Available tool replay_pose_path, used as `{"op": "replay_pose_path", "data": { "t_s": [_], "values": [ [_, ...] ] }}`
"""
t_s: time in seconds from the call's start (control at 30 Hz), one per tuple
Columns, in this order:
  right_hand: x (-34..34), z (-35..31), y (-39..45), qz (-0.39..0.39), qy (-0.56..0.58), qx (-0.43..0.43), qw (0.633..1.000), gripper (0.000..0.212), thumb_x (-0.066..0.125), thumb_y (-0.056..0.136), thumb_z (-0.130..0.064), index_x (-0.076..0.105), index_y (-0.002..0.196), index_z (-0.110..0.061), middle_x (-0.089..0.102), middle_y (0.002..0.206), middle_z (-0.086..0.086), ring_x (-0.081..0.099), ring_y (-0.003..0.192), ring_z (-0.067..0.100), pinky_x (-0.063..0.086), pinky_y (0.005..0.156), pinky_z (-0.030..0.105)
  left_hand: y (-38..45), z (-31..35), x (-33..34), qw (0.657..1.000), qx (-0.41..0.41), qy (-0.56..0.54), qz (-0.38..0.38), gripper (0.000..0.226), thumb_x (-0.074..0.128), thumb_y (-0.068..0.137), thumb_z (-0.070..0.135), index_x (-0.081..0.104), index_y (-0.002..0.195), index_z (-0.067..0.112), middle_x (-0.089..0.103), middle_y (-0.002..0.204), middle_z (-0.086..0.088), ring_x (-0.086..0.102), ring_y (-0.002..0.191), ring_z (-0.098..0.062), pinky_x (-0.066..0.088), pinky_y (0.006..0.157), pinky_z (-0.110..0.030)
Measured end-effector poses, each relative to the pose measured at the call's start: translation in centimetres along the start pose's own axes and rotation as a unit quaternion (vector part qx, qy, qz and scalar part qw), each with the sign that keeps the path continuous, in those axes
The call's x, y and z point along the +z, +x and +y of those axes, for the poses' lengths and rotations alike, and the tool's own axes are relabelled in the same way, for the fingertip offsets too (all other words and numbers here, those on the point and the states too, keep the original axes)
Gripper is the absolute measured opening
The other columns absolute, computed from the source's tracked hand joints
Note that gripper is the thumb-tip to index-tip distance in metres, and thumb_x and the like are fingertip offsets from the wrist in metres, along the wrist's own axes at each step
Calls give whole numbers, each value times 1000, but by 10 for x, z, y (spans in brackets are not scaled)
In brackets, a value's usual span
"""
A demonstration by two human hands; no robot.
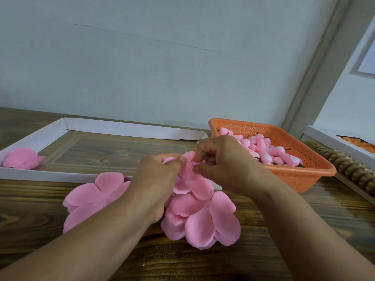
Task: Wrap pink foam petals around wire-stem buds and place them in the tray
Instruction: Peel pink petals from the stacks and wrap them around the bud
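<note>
While both hands meet over the middle of the desk (304, 230), here is the picture:
Left hand: the left hand (156, 179) has its fingers curled tight, pinching a pink foam petal piece (190, 179) at its upper edge.
Right hand: the right hand (221, 161) pinches the same piece from the 3 o'clock side, thumb and fingers bent in around it; whether a bud sits inside the grip, I cannot tell.
Petal piles: two loose heaps lie on the desk, one (89, 199) at 8 o'clock of the hands, one (203, 222) right under them at 6 o'clock.
Tray: the white tray (50, 175) sits at 10 o'clock, one wrapped pink flower (21, 159) in its left corner.
Basket: the orange basket (304, 177), at 2 o'clock, is full of wire-stem buds (269, 153).
Backdrop: a pale wall (162, 57) at 12 o'clock.
</note>
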State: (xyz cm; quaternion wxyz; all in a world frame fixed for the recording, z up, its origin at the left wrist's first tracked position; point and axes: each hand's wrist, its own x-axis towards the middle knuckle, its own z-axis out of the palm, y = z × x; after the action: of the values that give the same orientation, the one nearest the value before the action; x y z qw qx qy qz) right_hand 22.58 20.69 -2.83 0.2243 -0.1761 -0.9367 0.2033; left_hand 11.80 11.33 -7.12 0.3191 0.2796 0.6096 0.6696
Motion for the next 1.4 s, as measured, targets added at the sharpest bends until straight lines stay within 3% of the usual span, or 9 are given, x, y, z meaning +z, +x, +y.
{"op": "replay_pose_path", "data": {
  "t_s": [0.13,0.3,0.37,0.5,0.73,0.83,1.17,1.3,1.4],
  "values": [
    [0,2,1,19,20,14,1000,25,67,76,2,58,68,-20,45,53,-14,45,51,-1,35,50,14,-3,2,-1,999,33,24,-15,23,60,92,15,73,76,27,74,71,3,70,65,-9,57,59,-25],
    [-3,6,1,14,67,51,996,37,68,77,0,52,100,-24,47,51,-10,44,48,1,34,50,13,-4,5,0,998,28,37,-33,18,62,91,18,76,79,22,75,82,-5,70,89,-27,56,84,-45],
    [-5,7,1,-2,77,58,995,25,68,78,0,60,97,-13,51,56,-10,44,49,1,37,53,17,-5,7,-1,998,17,39,-43,14,63,89,16,75,85,10,74,89,-10,68,93,-34,53,88,-54],
    [-8,6,1,19,103,73,992,8,68,77,0,64,79,-7,57,62,1,51,58,15,49,59,38,-4,7,-2,997,15,40,-56,18,64,77,3,76,74,16,72,79,-14,65,75,-30,51,69,-42],
    [-11,6,-2,26,71,43,996,30,74,75,-6,57,65,-28,56,75,-1,45,58,2,40,50,16,-4,6,-2,999,0,20,-49,30,62,83,-4,76,75,21,75,80,-9,68,79,-28,55,79,-44],
    [-9,6,-2,19,69,33,997,28,71,76,-4,57,63,-24,49,53,-16,42,48,0,33,47,11,-3,6,-3,999,-6,23,-46,28,64,84,-2,75,73,22,75,79,-7,68,80,-28,55,79,-43],
    [-6,6,-1,17,67,38,997,25,71,77,-6,56,64,-21,50,44,-19,44,43,-2,32,44,10,-4,6,-2,998,-14,46,-44,16,65,86,7,75,86,19,75,86,-7,69,91,-29,54,89,-47],
    [-4,8,0,4,67,51,996,22,70,80,-7,56,66,-19,52,53,-8,51,49,10,44,49,29,-3,6,-2,998,-22,49,-44,16,63,88,6,74,90,17,75,88,-7,68,93,-28,53,86,-42],
    [-3,6,-1,7,67,60,996,23,68,80,-8,54,66,-19,54,54,-1,47,41,6,37,40,19,-2,6,-3,998,-22,49,-43,16,62,88,6,73,97,13,74,92,-9,68,93,-28,53,84,-39]
  ]
}}
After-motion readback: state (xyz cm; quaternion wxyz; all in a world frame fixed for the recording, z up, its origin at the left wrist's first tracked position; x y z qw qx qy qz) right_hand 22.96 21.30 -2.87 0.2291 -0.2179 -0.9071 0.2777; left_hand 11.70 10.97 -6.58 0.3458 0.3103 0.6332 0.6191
